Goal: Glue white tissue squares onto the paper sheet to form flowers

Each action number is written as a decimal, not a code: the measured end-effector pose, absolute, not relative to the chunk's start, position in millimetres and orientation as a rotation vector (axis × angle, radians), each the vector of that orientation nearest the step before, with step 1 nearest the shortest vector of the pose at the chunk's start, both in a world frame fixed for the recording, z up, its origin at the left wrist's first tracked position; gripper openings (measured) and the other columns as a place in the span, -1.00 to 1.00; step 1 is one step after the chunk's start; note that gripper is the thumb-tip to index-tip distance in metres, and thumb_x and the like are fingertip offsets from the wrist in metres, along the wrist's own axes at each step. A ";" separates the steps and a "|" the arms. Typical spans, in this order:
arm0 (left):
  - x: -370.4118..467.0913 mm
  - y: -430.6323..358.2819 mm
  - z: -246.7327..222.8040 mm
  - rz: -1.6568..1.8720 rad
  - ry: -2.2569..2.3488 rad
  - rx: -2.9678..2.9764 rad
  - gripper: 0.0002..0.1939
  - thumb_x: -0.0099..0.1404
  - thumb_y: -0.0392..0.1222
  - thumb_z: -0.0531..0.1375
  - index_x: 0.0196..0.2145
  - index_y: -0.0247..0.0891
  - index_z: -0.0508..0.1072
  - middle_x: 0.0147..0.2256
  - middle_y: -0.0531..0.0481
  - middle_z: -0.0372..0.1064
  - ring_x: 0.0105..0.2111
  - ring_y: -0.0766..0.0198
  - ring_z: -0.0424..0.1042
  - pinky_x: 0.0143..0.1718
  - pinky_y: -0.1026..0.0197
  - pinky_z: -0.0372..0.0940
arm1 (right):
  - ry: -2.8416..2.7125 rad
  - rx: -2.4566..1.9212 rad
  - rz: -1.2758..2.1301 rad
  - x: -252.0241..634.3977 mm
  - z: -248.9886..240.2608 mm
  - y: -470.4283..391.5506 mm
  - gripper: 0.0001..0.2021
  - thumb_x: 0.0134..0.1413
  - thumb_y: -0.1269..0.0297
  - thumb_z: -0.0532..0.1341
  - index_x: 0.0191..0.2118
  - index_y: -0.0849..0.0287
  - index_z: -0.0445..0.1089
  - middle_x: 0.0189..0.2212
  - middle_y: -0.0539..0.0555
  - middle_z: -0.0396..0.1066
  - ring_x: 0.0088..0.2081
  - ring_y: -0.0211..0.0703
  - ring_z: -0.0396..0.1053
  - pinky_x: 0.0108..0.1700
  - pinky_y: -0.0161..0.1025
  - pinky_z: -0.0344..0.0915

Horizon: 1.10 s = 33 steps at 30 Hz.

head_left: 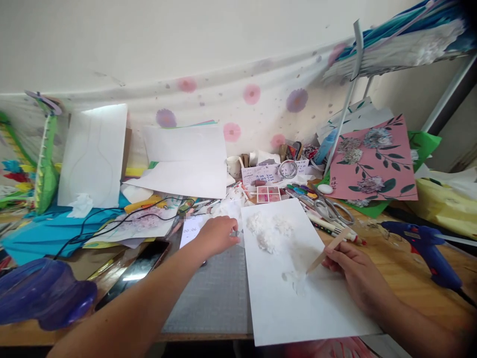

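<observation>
The right hand (352,268) pinches a wooden stick (330,249), tip down by a pale smear (292,279) on the white sheet (278,313). The left hand (219,235), just beside, half-curls (holding anything? I cannot tell).

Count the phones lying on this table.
2 visible: a timer phone, partly covered in this view by the left forearm, and a dark-screened phone farther left. Others may be hidden under the clutter.
</observation>
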<state>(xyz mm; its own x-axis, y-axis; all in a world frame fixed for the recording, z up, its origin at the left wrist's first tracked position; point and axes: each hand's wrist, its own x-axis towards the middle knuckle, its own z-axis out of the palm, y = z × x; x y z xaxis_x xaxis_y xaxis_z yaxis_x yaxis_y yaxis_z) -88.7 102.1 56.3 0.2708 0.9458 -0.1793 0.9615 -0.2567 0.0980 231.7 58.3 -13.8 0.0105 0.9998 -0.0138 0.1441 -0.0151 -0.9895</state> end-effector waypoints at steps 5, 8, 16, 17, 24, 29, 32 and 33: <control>-70.9 98.8 38.1 -0.030 1.933 2.157 -0.71 0.34 -0.10 0.13 -0.04 -0.30 0.35 -0.12 -0.10 0.36 -0.19 0.19 0.41 -0.17 0.03 0.36 | -1.283 -1.324 1.144 229.9 -10.8 55.3 -0.81 0.10 0.15 0.13 -0.50 0.01 0.29 -0.57 0.04 0.29 -0.47 -0.05 0.25 -0.39 -0.13 0.22; -68.4 102.9 31.6 0.046 1.948 2.076 -0.71 0.34 -0.12 0.13 -0.04 -0.31 0.35 -0.12 -0.09 0.37 -0.21 0.21 0.42 -0.20 0.06 0.38 | -1.297 -1.302 1.144 229.9 -10.4 56.3 -0.82 0.11 0.16 0.12 -0.48 0.02 0.31 -0.56 0.04 0.29 -0.47 -0.06 0.25 -0.40 -0.14 0.21; -66.0 96.9 43.5 0.310 1.859 2.128 -0.91 0.27 -0.23 0.15 -0.37 -0.27 0.42 -0.42 0.06 0.43 -0.39 0.30 0.42 -0.34 0.25 0.32 | -1.245 -1.251 1.124 225.3 -4.0 57.6 -0.80 0.05 0.21 0.16 -0.56 0.03 0.28 -0.59 0.02 0.28 -0.50 -0.10 0.25 -0.40 -0.15 0.19; -60.4 94.2 48.2 0.359 1.843 2.165 -0.89 0.27 -0.22 0.12 -0.37 -0.25 0.42 -0.44 0.08 0.42 -0.41 0.29 0.41 -0.37 0.26 0.30 | -1.229 -1.244 1.133 225.1 -3.5 58.1 -0.81 0.02 0.22 0.18 -0.58 0.04 0.27 -0.61 0.00 0.27 -0.52 -0.11 0.25 -0.41 -0.17 0.18; 6.5 80.1 56.9 0.554 1.563 2.378 -0.88 0.22 -0.12 0.16 -0.39 -0.16 0.46 -0.39 0.13 0.44 -0.36 0.28 0.39 -0.29 0.25 0.25 | -1.170 -1.199 1.185 228.6 -0.9 62.3 -0.83 -0.05 0.30 0.19 -0.59 0.09 0.24 -0.65 -0.06 0.24 -0.56 -0.24 0.19 -0.46 -0.26 0.14; 33.2 76.3 47.6 0.658 1.402 2.433 -0.93 0.20 -0.23 0.17 -0.41 -0.18 0.46 -0.41 0.14 0.43 -0.37 0.30 0.40 -0.32 0.27 0.26 | -1.211 -1.164 1.216 232.3 1.0 58.5 -0.86 -0.05 0.36 0.17 -0.57 0.13 0.27 -0.64 -0.08 0.22 -0.55 -0.29 0.18 -0.45 -0.30 0.13; 35.8 75.0 43.8 0.728 1.365 2.474 -0.92 0.21 -0.24 0.16 -0.41 -0.18 0.45 -0.41 0.12 0.42 -0.35 0.29 0.39 -0.28 0.26 0.27 | -1.226 -1.157 1.217 234.3 1.2 58.1 -0.87 -0.06 0.35 0.18 -0.57 0.14 0.28 -0.62 -0.09 0.23 -0.54 -0.30 0.19 -0.45 -0.31 0.11; 35.8 74.6 42.0 0.750 1.340 2.487 -0.92 0.22 -0.24 0.15 -0.41 -0.18 0.44 -0.40 0.11 0.42 -0.34 0.29 0.39 -0.27 0.25 0.28 | -1.232 -1.157 1.218 234.4 1.4 58.2 -0.87 -0.07 0.35 0.18 -0.57 0.14 0.28 -0.62 -0.09 0.23 -0.54 -0.30 0.20 -0.45 -0.31 0.11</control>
<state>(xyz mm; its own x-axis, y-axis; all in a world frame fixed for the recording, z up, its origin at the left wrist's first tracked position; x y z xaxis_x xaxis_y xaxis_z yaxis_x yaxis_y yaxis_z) 35.8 74.6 42.0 0.4548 0.8265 0.3318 0.7151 -0.5610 0.4170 234.4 58.2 1.4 -0.0305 0.9991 0.0309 -0.0201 0.0303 -0.9993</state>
